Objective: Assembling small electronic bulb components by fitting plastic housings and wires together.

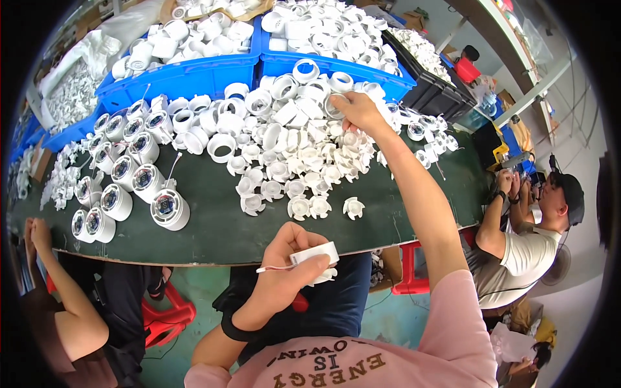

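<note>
My left hand (288, 262) is closed around a white rectangular block (315, 253) with a thin wire and small plug at one end. Below the thumb, a white finned plastic piece (325, 277) shows in the same hand, partly hidden. Out over the table, my right hand (359, 111) closes its fingers on a white plastic ring (332, 108) at the top of a heap. That heap mixes white rings and collars with many small finned cups (310, 158). Three finned cups lie at its near edge, one of them (353, 207) apart from the others.
Round white assemblies with circuit boards (170, 210) stand in rows on the dark green table (213, 242) at the left. Blue bins (187, 77) and a black crate (446, 94) of white parts line the back. People sit at both sides; red stools (169, 317) stand below.
</note>
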Tool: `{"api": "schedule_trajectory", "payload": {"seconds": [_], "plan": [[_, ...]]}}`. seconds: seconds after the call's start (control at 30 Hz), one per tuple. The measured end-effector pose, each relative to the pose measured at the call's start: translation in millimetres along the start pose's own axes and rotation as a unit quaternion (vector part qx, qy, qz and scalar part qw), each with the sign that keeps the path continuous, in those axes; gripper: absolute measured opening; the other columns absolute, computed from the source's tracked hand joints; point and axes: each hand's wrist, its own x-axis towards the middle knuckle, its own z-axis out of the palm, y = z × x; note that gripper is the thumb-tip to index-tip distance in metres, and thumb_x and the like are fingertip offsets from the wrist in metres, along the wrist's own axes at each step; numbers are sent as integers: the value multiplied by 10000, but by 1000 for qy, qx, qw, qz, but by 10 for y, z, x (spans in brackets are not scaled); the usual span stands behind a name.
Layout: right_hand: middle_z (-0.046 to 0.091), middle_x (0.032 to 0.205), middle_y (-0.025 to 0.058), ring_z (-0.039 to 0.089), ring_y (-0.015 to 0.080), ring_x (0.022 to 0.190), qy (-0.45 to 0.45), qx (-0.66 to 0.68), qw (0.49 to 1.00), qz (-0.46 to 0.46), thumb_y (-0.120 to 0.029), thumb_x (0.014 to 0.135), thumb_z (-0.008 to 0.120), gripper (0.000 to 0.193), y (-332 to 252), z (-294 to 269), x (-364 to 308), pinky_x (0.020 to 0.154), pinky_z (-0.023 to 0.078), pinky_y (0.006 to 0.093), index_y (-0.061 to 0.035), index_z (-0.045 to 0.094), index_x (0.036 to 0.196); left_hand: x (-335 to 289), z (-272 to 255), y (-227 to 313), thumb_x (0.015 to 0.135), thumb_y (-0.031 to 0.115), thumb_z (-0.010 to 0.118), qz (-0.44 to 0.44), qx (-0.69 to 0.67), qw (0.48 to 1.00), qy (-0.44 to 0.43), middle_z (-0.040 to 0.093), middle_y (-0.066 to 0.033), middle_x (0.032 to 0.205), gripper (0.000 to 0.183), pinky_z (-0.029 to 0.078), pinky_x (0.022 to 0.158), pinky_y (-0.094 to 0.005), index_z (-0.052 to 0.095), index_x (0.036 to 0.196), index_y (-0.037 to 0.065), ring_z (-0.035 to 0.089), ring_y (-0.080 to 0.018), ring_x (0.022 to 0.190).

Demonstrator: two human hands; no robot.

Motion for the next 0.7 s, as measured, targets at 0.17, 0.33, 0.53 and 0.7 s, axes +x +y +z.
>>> {"api": "schedule_trajectory", "payload": {"seconds": [0.17,0.33,0.53,0.7], "plan": [[590,567,96,613,173,517,111,-168,978,-58,-329,847,589,360,248,-112,-81,475,465,291,2,610,986,45,18,-42,947,324,456,71,122,990,25,583,-91,895,355,443,633,-202,448,1119,13,577,-117,746],[653,886,120,605,145,537,29,172,980,-90,-125,881,433,241,-36,41,-1049,423,418,248,-14,526,1074,54,-51,28,987,272,417,57,174,983,13,545,-33,892,312,380,640,-195,493,1141,12,472,-52,727],[609,964,35,517,54,676,-136,242,951,-137,55,757,425,511,-102,246,-1914,520,398,192,-76,508,1244,177,87,-6,956,363,404,-13,130,990,49,576,-51,775,363,350,428,-201,468,1027,14,476,-70,512],[478,1221,61,534,153,1034,-287,418,856,-105,61,775,513,705,2,183,-2242,858,438,270,-47,292,1436,263,114,-57,926,416,381,-25,83,990,115,551,-22,706,434,289,380,-207,515,1068,29,452,-68,475]]}}
